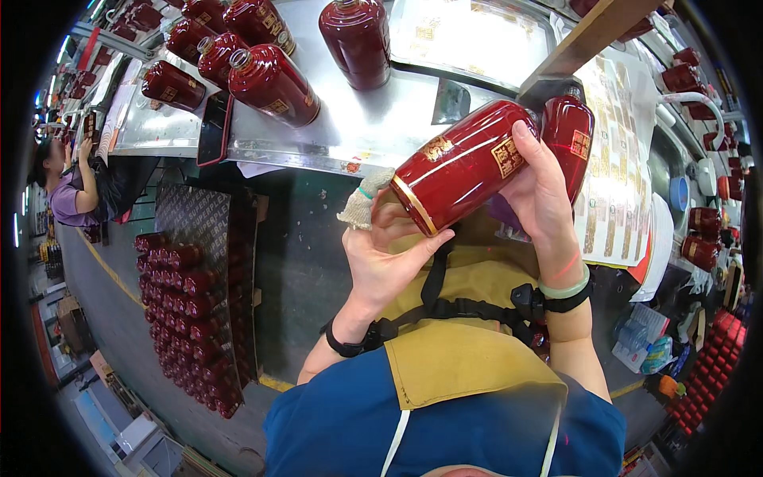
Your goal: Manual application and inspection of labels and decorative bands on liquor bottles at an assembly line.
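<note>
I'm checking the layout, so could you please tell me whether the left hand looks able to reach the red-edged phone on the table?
Probably yes: nothing appears to block the way from the left hand to the red-edged phone, though that hand is at the base of the held bottle.

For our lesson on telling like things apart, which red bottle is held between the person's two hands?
The tilted bottle: the left hand is at its gold-banded base, the right hand near its other end. Only this one is held by both.
</note>
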`<state>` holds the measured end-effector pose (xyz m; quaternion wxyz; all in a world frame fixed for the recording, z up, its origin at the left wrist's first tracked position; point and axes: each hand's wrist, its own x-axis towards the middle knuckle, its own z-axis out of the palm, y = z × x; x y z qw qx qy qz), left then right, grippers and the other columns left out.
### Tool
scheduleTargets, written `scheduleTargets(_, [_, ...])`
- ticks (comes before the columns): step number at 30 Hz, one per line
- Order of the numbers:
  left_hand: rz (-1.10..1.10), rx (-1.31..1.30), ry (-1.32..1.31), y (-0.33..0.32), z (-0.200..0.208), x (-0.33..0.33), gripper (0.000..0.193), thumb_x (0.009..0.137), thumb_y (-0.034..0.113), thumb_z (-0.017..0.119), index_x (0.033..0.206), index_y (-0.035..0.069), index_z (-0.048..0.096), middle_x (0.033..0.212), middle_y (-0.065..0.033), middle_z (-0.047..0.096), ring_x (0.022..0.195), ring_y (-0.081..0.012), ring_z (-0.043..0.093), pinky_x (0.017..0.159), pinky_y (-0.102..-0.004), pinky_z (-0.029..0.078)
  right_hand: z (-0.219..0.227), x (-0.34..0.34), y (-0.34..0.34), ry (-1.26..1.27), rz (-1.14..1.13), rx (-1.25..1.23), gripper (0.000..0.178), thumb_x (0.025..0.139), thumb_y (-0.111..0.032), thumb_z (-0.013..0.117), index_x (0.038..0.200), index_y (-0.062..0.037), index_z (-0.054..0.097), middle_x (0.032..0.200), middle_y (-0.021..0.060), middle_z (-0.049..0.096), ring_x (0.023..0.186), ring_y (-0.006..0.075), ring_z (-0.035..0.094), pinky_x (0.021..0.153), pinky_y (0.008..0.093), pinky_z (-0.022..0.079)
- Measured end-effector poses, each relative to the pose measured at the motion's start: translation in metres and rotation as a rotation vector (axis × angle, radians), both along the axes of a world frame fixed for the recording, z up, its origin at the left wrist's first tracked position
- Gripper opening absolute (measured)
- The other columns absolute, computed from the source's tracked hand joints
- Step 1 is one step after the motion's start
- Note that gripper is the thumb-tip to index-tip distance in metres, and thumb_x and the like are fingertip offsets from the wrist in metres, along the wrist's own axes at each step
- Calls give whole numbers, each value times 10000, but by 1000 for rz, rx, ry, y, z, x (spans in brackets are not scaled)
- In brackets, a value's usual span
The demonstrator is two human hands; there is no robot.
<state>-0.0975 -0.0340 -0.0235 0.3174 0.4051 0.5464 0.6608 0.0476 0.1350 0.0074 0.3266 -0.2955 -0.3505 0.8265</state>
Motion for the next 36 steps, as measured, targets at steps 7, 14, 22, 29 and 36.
scheduleTargets(7, [19,-24,28,-1,-1,1,910,724,-83,863,1473,2,354,1428,-167,497,1216,-275,637,904,-355,641,-4,-5,2,6,-36,-28,340,1038,-277,617,1277,-37,596,1125,50,700,1024,148,682,898,378,570])
scheduleTargets(14, [168,130,120,7,-12,0,966,683,-29,909,1466,25,344,1458,-141,406,1360,-255,474,1142,-409,434,16,-31,9,-49,113,199,568,1018,-347,662,1437,-7,484,1254,77,648,1143,160,623,959,344,535])
scheduleTargets(22, [367,160,-127,-8,-21,-12,998,709,38,894,1481,88,264,1478,-110,342,1370,-227,426,1159,-415,413,-1,-28,40,-930,-69,1163,241,934,-183,710,994,49,686,902,202,728,838,333,729,773,394,571])
scheduleTargets(29, [439,199,203,-4,-7,-12,995,659,-4,902,1471,36,328,1436,-131,444,1301,-237,527,1101,-404,476,-42,-47,16,-1514,271,1236,251,833,-258,795,848,-13,742,855,209,726,818,379,735,722,468,583])
scheduleTargets(36, [353,189,254,3,-4,-8,931,663,-14,897,1430,36,371,1434,-140,442,1323,-251,511,1112,-416,466,-61,-26,18,-1273,1,1180,153,877,-126,723,942,-9,647,854,201,715,809,393,721,734,489,567])
